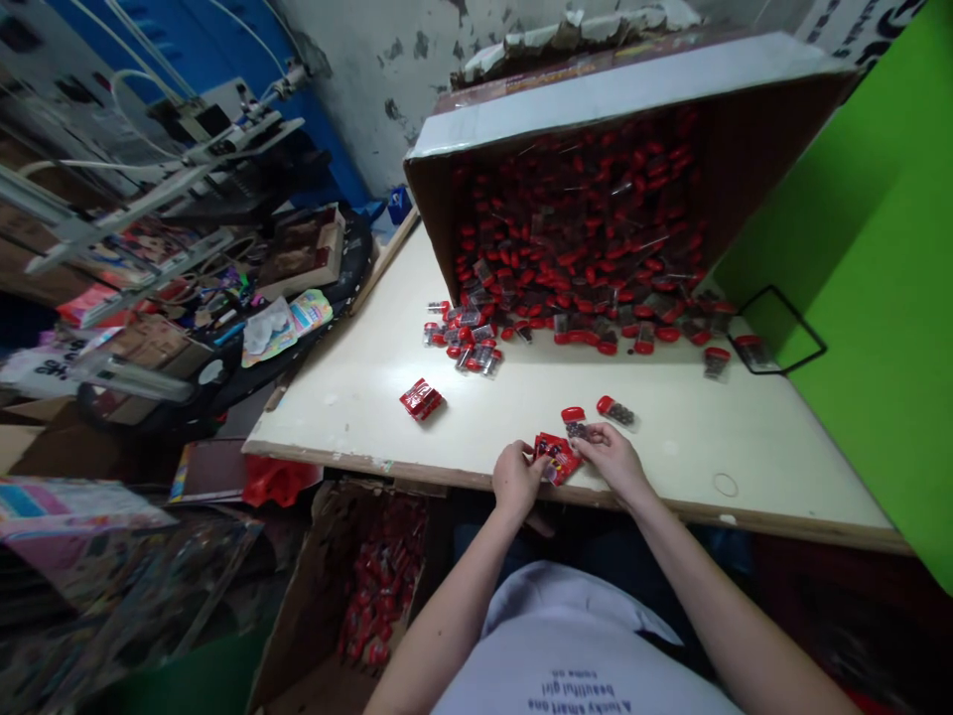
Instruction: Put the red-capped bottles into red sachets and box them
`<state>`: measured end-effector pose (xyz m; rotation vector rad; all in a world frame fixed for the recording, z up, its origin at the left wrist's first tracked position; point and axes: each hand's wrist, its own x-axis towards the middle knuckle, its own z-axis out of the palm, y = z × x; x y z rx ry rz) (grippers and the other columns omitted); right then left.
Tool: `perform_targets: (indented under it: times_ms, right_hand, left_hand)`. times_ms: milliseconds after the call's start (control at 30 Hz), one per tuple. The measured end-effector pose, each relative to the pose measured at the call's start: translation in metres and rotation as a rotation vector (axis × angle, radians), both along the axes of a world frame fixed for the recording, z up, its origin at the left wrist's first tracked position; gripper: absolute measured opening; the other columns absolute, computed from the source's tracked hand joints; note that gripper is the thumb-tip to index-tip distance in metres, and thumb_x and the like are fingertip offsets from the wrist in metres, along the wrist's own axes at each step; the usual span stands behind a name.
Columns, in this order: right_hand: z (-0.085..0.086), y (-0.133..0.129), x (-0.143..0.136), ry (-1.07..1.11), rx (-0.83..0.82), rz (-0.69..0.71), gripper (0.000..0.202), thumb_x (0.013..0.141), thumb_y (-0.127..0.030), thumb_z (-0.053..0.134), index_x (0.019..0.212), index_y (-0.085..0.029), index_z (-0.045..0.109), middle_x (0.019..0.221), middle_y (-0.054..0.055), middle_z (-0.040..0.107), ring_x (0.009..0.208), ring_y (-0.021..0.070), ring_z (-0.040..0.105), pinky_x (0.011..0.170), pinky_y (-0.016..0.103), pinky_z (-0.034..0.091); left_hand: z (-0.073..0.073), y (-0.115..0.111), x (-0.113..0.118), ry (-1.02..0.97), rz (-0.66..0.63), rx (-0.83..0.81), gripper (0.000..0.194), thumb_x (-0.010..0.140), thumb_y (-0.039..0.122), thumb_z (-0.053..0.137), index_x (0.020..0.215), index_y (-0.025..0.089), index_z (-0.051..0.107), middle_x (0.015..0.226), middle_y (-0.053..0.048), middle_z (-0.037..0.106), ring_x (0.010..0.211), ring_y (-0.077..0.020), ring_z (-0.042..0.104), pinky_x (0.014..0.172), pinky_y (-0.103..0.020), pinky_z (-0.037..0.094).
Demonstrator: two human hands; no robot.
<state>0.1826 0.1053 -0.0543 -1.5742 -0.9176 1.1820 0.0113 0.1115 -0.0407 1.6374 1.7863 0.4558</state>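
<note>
Near the table's front edge, my left hand is closed on a red printed packet. Just to its right, my right hand pinches a small clear container with a red cap and dark contents. Another red-capped container lies on the table beyond my right hand. A small stack of red packets rests on the table to the left.
A large carton on its side spills many red-capped containers onto the white table. A rubber band lies at right, near a green panel. An open box of red items stands below the front edge. Machinery is at left.
</note>
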Motion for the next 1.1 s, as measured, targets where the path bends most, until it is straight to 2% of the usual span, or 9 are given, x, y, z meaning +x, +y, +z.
perform_targets:
  times_ms: [167, 367, 500, 633, 800, 933, 1100]
  right_hand:
    - [0.0, -0.012, 0.01, 0.062, -0.045, -0.1, 0.037, 0.062, -0.042, 0.075, 0.083, -0.019, 0.055, 0.075, 0.003, 0.068, 0.061, 0.0165, 0.066, 0.06, 0.028, 0.053]
    - [0.003, -0.022, 0.016, 0.113, -0.051, -0.131, 0.041, 0.058, -0.043, 0.078, 0.082, -0.017, 0.057, 0.073, 0.002, 0.067, 0.059, 0.0146, 0.066, 0.063, 0.028, 0.055]
    - [0.001, -0.021, 0.015, 0.143, -0.04, -0.135, 0.044, 0.057, -0.044, 0.079, 0.084, -0.017, 0.056, 0.077, 0.002, 0.067, 0.063, 0.0148, 0.066, 0.066, 0.03, 0.056]
    - [-0.001, -0.017, 0.012, 0.164, -0.028, -0.11, 0.043, 0.059, -0.043, 0.079, 0.085, -0.017, 0.057, 0.077, 0.002, 0.066, 0.063, 0.0141, 0.065, 0.066, 0.03, 0.056]
    - [-0.001, -0.014, 0.004, 0.195, -0.02, -0.091, 0.039, 0.062, -0.04, 0.077, 0.086, -0.018, 0.056, 0.079, 0.001, 0.066, 0.064, 0.0131, 0.065, 0.067, 0.028, 0.056]
    - [-0.003, -0.01, -0.012, 0.219, -0.045, -0.08, 0.034, 0.067, -0.041, 0.073, 0.086, -0.019, 0.055, 0.075, 0.0, 0.066, 0.063, 0.0137, 0.066, 0.059, 0.025, 0.055]
    - [-0.012, -0.002, -0.033, 0.213, -0.08, -0.029, 0.031, 0.068, -0.04, 0.072, 0.082, -0.019, 0.053, 0.065, 0.001, 0.067, 0.057, 0.0165, 0.066, 0.048, 0.025, 0.053]
  left_hand:
    - [0.002, 0.004, 0.014, 0.11, -0.094, 0.082, 0.018, 0.069, 0.03, 0.068, 0.083, 0.022, 0.059, 0.088, -0.005, 0.059, 0.083, -0.0207, 0.054, 0.072, -0.03, 0.037]
    - [-0.001, 0.012, 0.016, -0.114, 0.055, -0.053, 0.013, 0.062, 0.021, 0.07, 0.062, 0.02, 0.057, 0.078, -0.004, 0.059, 0.074, -0.0187, 0.054, 0.066, -0.029, 0.036]
    - [-0.007, 0.016, 0.01, -0.174, 0.122, -0.098, 0.015, 0.064, 0.029, 0.069, 0.06, 0.019, 0.058, 0.063, -0.002, 0.059, 0.061, -0.0159, 0.053, 0.059, -0.027, 0.036]
    - [-0.01, 0.016, 0.005, -0.229, 0.154, -0.074, 0.017, 0.067, 0.033, 0.067, 0.059, 0.018, 0.062, 0.063, -0.004, 0.061, 0.063, -0.0166, 0.054, 0.062, -0.028, 0.037]
    - [-0.004, 0.012, 0.004, -0.317, 0.156, -0.059, 0.016, 0.07, 0.032, 0.064, 0.066, 0.017, 0.07, 0.069, -0.008, 0.067, 0.067, -0.0188, 0.057, 0.065, -0.029, 0.038]
    - [-0.001, 0.01, 0.001, -0.424, 0.172, -0.089, 0.015, 0.071, 0.029, 0.062, 0.071, 0.017, 0.073, 0.069, -0.008, 0.069, 0.066, -0.0188, 0.058, 0.066, -0.03, 0.039]
    - [-0.003, 0.01, -0.009, -0.603, 0.277, -0.141, 0.014, 0.066, 0.029, 0.066, 0.07, 0.017, 0.071, 0.071, -0.006, 0.07, 0.069, -0.0181, 0.058, 0.065, -0.028, 0.039]
